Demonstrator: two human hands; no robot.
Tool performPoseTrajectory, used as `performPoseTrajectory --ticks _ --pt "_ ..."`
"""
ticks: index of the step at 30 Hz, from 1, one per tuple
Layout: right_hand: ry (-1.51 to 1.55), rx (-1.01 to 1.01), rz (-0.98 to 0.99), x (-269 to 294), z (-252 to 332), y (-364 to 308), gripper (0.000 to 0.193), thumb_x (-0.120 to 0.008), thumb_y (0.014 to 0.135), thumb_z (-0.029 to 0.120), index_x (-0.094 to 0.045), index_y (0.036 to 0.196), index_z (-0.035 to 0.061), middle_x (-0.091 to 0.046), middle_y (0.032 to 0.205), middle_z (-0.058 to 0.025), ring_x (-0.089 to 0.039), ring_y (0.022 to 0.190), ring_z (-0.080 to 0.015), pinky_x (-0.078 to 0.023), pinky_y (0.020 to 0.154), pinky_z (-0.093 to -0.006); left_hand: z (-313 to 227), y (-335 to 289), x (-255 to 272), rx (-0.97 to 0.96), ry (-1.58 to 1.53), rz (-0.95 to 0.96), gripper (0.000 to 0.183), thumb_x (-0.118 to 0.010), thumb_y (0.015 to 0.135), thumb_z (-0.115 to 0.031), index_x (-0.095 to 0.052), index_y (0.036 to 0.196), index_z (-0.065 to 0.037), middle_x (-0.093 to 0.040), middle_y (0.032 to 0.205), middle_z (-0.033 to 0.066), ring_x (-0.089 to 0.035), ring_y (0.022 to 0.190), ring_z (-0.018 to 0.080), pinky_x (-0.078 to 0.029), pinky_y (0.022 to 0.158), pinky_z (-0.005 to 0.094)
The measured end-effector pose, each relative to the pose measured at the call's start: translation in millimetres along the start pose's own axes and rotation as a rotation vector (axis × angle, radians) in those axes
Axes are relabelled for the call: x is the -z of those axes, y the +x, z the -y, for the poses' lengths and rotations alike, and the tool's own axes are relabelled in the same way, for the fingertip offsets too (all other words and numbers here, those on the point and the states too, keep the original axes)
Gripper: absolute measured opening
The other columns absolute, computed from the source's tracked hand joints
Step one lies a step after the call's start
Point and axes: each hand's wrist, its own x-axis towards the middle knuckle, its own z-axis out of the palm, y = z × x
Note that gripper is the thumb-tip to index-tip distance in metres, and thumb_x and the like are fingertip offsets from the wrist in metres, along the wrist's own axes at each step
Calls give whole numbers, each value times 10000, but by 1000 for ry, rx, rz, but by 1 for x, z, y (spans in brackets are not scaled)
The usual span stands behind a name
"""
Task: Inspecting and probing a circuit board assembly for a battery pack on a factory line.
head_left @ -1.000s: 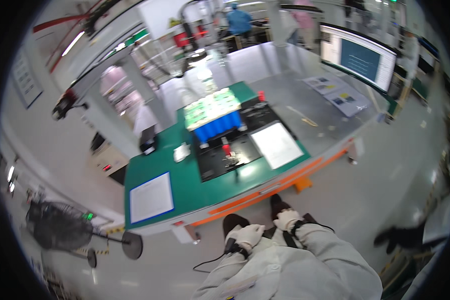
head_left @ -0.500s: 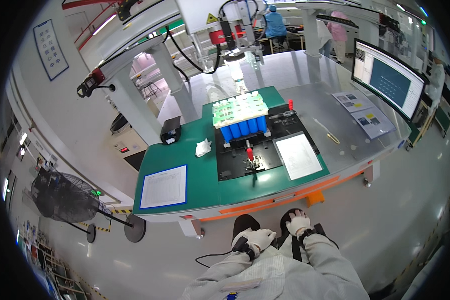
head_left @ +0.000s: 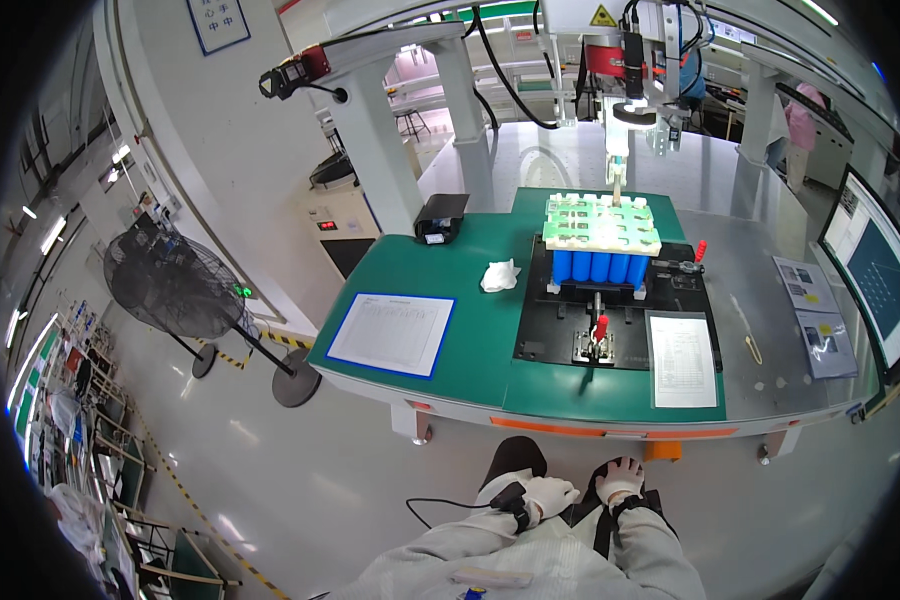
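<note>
Both my hands, in white gloves, rest on my dark-trousered legs, away from the bench. My left hand [head_left: 551, 496] lies on the left thigh with its fingers curled in, and nothing shows in it. My right hand [head_left: 621, 478] lies over the right knee, fingers spread. Each wrist wears a black strap; a cable runs from the left one. Ahead on the bench, a block of blue cylinders [head_left: 598, 267] stands under a pale green-white slotted holder [head_left: 602, 222] in a black fixture [head_left: 550, 335]. A machine's nozzle [head_left: 617, 185] reaches down at the holder's back edge.
On the green mat [head_left: 480, 385] lie a blue-edged sheet [head_left: 391, 335], a crumpled white cloth [head_left: 500, 276] and a black device [head_left: 440, 218]. Red-handled clamps [head_left: 601, 327], a paper form [head_left: 683, 360] and a monitor [head_left: 873, 270] are rightward. A fan [head_left: 175, 280] stands left.
My view has turned left, so the bench and machine sit further right in the picture. Both hands stay on my legs in much the same pose.
</note>
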Motion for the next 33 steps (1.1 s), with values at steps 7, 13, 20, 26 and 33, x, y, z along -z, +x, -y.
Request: performPoseTrajectory --ticks 7,13,20,26,33 --pt "116 -17 -35 3 -7 -2 535 -631 883 459 -630 1326 158 -414 1562 -163 -329 1473 -417 -311 1154 -574 -3 7 2 -15 -17 31 450 -455 1008 -472 -752 1079 -142 -751 1055 134 -712 970 353 -555 853 475" --pt "174 -24 -100 4 -8 -5 478 -630 879 442 -684 1269 171 -446 1515 -131 -349 1439 -387 -339 1138 -551 -7 8 4 -11 10 61 440 -455 1005 -468 -751 1086 -153 -754 1061 122 -714 990 331 -552 861 471" --pt "185 -6 -176 2 -9 -5 425 -620 866 428 -720 1191 172 -489 1486 -128 -384 1424 -365 -370 1093 -533 -9 6 7 22 14 71 439 -445 1005 -463 -752 1101 -166 -757 1061 120 -716 1008 319 -547 875 466" --pt "190 0 -245 1 -10 -8 405 -618 871 424 -739 1162 171 -516 1431 -112 -420 1368 -346 -379 1080 -520 -10 7 7 20 38 81 441 -445 1009 -474 -753 1099 -172 -755 1061 123 -716 1002 314 -548 865 461" --pt "153 -9 -84 10 -9 -17 424 -601 883 439 -732 1192 179 -545 1410 -101 -449 1361 -351 -419 1072 -530 -14 0 15 25 -18 80 443 -457 1005 -478 -748 1130 -168 -750 1098 106 -712 1010 323 -552 882 463"
